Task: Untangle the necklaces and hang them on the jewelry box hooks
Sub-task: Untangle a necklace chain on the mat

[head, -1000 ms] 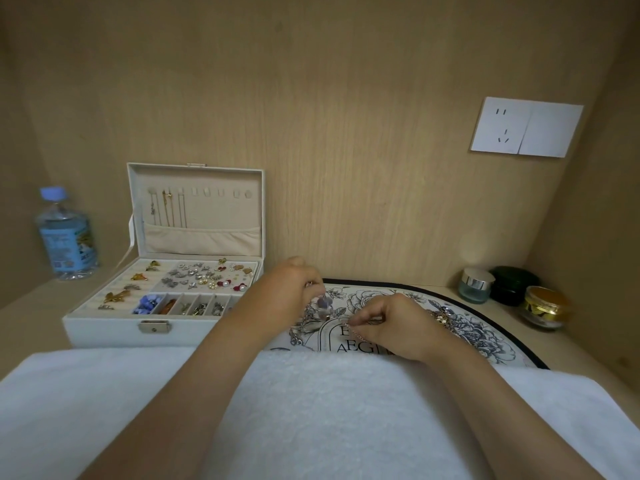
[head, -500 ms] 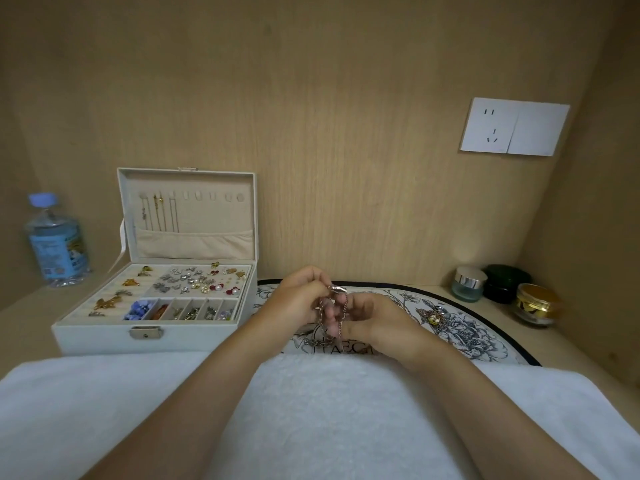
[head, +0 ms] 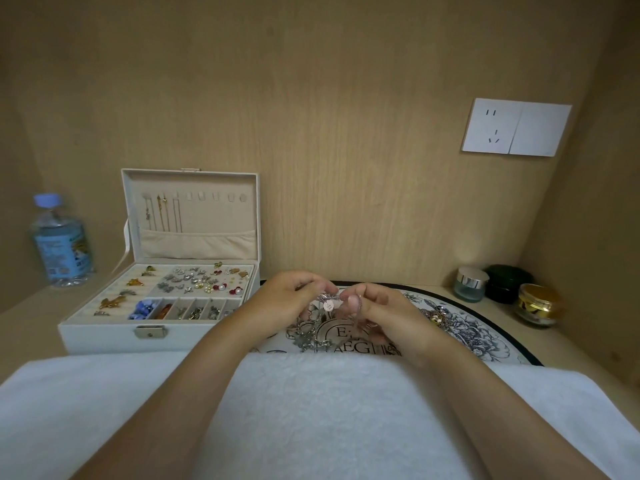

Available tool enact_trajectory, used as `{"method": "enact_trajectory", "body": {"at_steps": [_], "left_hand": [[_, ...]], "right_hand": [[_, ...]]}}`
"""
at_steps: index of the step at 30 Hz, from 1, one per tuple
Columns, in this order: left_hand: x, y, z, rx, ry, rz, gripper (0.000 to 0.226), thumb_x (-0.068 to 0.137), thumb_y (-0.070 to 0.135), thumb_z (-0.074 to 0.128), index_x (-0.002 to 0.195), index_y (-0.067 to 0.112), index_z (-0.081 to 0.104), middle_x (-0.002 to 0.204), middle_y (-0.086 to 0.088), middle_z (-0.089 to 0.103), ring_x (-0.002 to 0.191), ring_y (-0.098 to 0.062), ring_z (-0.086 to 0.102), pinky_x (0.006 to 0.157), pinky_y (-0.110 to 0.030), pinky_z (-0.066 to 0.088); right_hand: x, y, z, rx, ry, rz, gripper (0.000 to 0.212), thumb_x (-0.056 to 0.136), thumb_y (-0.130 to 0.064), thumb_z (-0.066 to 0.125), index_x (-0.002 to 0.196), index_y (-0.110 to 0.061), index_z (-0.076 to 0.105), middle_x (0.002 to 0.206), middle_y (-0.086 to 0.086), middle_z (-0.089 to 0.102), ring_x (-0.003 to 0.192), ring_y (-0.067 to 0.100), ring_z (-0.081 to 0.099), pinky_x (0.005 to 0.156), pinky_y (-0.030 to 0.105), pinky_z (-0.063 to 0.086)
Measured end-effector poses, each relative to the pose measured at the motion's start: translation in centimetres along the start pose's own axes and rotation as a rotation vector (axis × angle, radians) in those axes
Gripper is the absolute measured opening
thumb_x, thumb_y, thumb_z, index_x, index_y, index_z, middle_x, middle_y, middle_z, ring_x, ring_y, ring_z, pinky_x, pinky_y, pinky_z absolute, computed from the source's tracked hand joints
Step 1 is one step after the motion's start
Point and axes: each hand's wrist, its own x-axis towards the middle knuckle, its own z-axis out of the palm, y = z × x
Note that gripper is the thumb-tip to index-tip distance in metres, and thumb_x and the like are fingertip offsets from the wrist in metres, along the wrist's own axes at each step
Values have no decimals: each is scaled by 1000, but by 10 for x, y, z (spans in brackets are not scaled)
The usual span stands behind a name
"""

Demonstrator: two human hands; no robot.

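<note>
A tangle of thin silver necklaces point(head: 313, 332) with a small pink tag point(head: 328, 305) hangs between my hands above the patterned tray point(head: 485, 337). My left hand point(head: 287, 299) pinches the chain at its upper left. My right hand point(head: 384, 315) pinches the chain just right of the tag. The white jewelry box point(head: 114, 336) stands open at the left; its lid has a row of hooks point(head: 207, 196), and three chains point(head: 162, 213) hang on the left ones. A small gold piece point(head: 437, 316) lies on the tray to the right of my right hand.
A water bottle point(head: 60, 242) stands left of the box. Three cosmetic jars point(head: 471, 284) sit in the right back corner. A white towel point(head: 311, 410) covers the near edge under my forearms. Wooden walls close in behind and on both sides, with a wall socket point(head: 516, 127).
Both hands have lifted the necklace tangle off the tray and brought it together between them. The chains now dangle below my fingers.
</note>
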Motion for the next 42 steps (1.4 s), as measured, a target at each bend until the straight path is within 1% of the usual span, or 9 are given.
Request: {"method": "enact_trajectory", "body": {"at_steps": [6,10,13,18,21,24,30,35,42], "left_hand": [[-5,-2,-5,-131,-46,-41,25,104,20,47,107,19,72,76,7,71,61,-12,61,64,-29,45],[-5,-1,-6,-207,-80,-68,23,101,7,50,112,13,69,83,0,73,64,-11,64,63,-24,53],[-4,-1,-6,-228,-82,-81,30,98,-6,49,112,10,70,82,-4,67,63,-8,64,63,-20,55],[-4,-4,-7,-161,-66,-101,32,98,-3,48,105,16,72,67,-2,63,56,-11,57,57,-19,48],[-3,-6,-4,-188,-30,-113,35,99,-2,43,99,18,72,66,-4,61,59,-17,55,59,-27,46],[0,-4,0,-219,44,-140,41,97,-4,36,92,18,71,69,-6,63,68,-22,59,67,-36,42],[1,-3,-2,-18,307,4,36,95,0,43,88,22,71,72,-6,62,45,-7,45,43,-17,38],[5,-1,-8,-205,315,-54,36,95,-5,35,86,12,66,58,2,54,47,-17,53,54,-34,46],[3,4,-18,-643,173,-120,25,93,-2,35,85,8,58,56,2,39,48,-17,38,68,-31,50]], "right_hand": [[4,6,-5,91,-134,100,65,84,-72,42,113,-16,60,77,15,67,51,20,40,50,30,27],[6,9,-11,147,-48,33,51,83,-58,60,103,-12,69,51,2,35,56,21,42,74,40,42],[5,10,-15,214,-52,-27,44,77,-42,75,104,-8,66,50,-1,42,53,18,52,88,50,40],[6,11,-20,6,59,-41,43,56,-38,95,92,-24,75,85,19,69,77,26,60,80,37,49],[6,11,-21,-126,106,-26,46,59,-34,95,98,-23,75,75,18,68,71,21,60,77,32,48],[4,11,-20,-181,77,10,32,75,-7,85,102,-9,69,54,3,63,43,9,55,53,21,46],[12,23,-24,-396,147,6,18,76,-18,86,86,-21,71,62,3,54,54,12,41,54,24,34],[15,26,-25,-389,200,-4,13,91,-20,70,79,-17,68,55,-8,55,44,2,40,48,17,33],[16,28,-33,-510,376,78,18,92,-30,70,81,-17,65,53,-10,59,48,10,49,49,22,39]]}}
